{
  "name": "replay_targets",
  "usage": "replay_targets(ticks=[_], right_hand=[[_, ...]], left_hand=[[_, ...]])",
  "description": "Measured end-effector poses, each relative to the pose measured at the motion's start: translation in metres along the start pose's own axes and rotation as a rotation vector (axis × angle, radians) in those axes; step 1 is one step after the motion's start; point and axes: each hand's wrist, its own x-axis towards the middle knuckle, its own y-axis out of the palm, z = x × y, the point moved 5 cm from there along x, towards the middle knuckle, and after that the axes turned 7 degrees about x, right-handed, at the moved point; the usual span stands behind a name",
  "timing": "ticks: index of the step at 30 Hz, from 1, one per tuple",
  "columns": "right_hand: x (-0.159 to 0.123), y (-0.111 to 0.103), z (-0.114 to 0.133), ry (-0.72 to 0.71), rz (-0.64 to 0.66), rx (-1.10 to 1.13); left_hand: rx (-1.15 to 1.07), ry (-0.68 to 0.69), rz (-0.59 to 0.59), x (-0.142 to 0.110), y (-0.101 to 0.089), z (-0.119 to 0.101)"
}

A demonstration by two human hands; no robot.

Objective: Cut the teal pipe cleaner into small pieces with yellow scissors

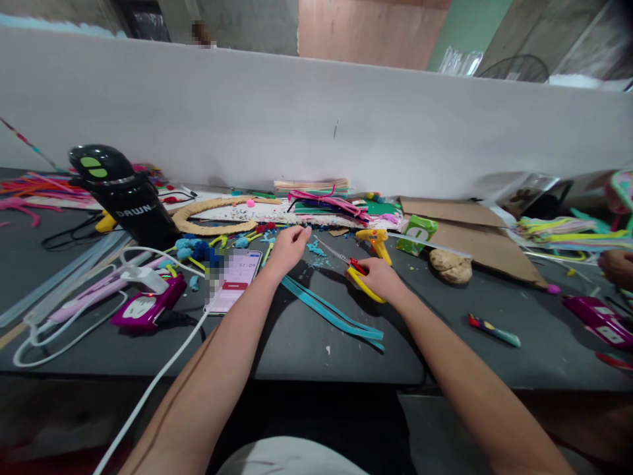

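Observation:
My right hand [378, 277] is closed on a pair of scissors [366, 285] with yellow and red handles. The blades point up and left, towards my left hand [293, 247]. That hand is closed in a pinch, and anything between its fingertips is too small to make out. Blue fuzzy clippings [317, 251] lie scattered between the hands. Below them a few long blue pipe cleaners [341, 318] stretch across the dark table [301, 359]. A yellow glue gun [376, 243] lies just beyond my right hand, a clear glue stick at its back.
On the left are a phone [240, 280], a purple power strip [148, 307] with white cables and a black tumbler [128, 198]. A tan ring [182, 221] lies behind. Cardboard [484, 244], a brown lump [451, 266] and a utility knife [494, 330] are right, near another person's hand [618, 267].

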Motion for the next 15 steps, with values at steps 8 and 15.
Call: replay_targets(ticks=[8, 15], right_hand=[[0.0008, 0.0002, -0.0026, 0.030, 0.005, 0.011], [-0.0010, -0.0036, 0.0002, 0.026, -0.001, 0.054]], left_hand=[[0.000, -0.014, -0.008, 0.0001, -0.0010, -0.0003], [0.010, 0.008, -0.004, 0.0007, -0.0007, 0.0004]])
